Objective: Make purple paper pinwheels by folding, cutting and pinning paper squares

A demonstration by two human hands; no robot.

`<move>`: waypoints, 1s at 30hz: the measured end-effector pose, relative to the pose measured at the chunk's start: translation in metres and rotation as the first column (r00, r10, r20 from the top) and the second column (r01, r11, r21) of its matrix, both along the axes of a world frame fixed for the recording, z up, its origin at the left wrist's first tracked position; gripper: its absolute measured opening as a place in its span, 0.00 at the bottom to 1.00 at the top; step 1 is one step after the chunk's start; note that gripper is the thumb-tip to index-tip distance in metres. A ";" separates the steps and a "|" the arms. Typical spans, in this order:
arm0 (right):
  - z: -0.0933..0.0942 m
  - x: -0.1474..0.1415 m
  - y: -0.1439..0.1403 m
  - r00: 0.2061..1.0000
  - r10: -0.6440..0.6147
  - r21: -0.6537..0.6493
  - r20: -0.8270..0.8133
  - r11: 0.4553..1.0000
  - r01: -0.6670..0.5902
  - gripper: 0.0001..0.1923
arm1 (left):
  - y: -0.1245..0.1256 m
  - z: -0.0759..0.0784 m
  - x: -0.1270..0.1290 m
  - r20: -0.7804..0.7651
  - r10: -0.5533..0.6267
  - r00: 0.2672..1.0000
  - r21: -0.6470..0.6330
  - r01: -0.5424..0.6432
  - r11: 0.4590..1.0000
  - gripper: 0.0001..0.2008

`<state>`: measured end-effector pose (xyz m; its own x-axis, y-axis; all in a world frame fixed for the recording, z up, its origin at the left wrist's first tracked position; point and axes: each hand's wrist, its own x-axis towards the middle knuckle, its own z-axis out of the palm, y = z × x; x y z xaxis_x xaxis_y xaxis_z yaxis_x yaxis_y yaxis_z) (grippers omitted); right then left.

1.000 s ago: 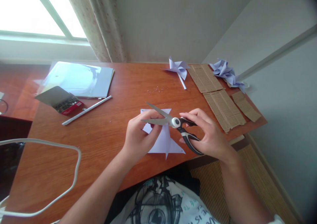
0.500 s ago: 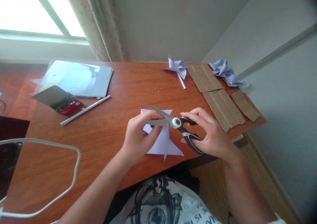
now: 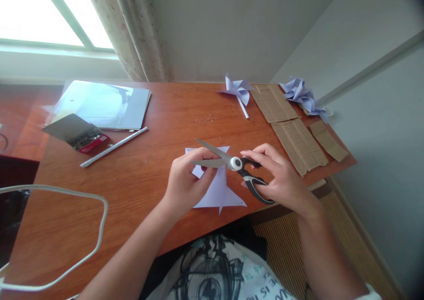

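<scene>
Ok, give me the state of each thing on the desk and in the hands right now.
scissors: blades open, held by right hand
paper sheet: partly cut, pinched by left hand
finished pinwheel: folded, lying on table
cardboard strips: flat
pin box: open
white stick: lying flat

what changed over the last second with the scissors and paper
Very little. The paper shifted slightly left under the left hand, its far corner showing a bit more. The right hand still grips the scissors, blades open at much the same angle over the paper. Nothing was let go or picked up; the pinwheel, cardboard strips and table look unchanged.
</scene>
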<state>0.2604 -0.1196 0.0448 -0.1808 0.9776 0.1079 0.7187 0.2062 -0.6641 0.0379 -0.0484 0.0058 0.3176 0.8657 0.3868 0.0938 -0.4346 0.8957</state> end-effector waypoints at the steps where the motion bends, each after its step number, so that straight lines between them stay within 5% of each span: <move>1: 0.000 0.000 0.000 1.000 -0.002 -0.005 -0.005 1.000 0.002 0.29 | 0.000 0.000 0.000 -0.004 0.001 1.000 -0.006 -0.001 1.000 0.07; 13: -0.005 -0.002 0.006 0.999 -0.032 -0.010 -0.036 0.999 0.031 0.25 | 0.002 -0.005 0.000 -0.030 0.029 0.999 0.004 -0.028 1.000 0.05; 23: -0.013 -0.001 0.031 0.957 -0.160 -0.171 -0.243 0.978 0.120 0.24 | 0.005 -0.010 0.000 -0.120 0.103 0.987 -0.096 -0.115 0.989 0.04; 27: -0.021 0.002 0.076 0.826 -0.236 -0.376 -0.512 0.926 0.031 0.21 | 0.007 -0.010 -0.001 -0.170 0.114 0.979 -0.135 -0.138 0.981 0.04; 30: -0.025 0.003 0.104 0.668 -0.258 -0.496 -0.698 0.847 -0.191 0.19 | 0.008 -0.010 -0.001 -0.187 0.107 0.977 -0.136 -0.134 0.982 0.05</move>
